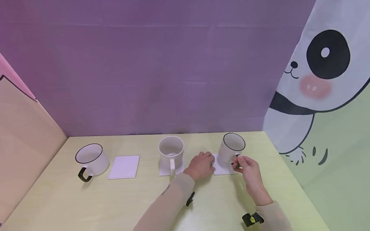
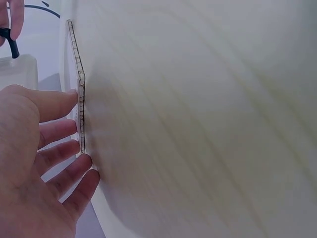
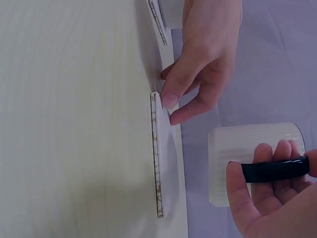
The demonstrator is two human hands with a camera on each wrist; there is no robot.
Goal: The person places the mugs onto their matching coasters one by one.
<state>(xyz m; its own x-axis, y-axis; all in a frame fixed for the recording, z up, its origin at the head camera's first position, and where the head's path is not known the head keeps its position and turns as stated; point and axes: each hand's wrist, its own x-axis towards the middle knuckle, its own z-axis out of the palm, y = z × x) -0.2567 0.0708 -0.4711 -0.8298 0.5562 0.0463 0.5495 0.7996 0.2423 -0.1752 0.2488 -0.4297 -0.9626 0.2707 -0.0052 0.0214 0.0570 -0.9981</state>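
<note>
My right hand grips the black handle of a white mug with a dark rim. In the right wrist view the mug is held above a white square coaster, with a gap between its base and the coaster. My left hand reaches to the coaster's left side, its fairly straight fingers and thumb touching the edge. The left wrist view shows the thumb right at the coaster's layered edge.
An all-white mug stands on another coaster, left of my left hand. Further left lies a bare coaster, then a white mug with black rim and handle. A purple wall rises behind the table.
</note>
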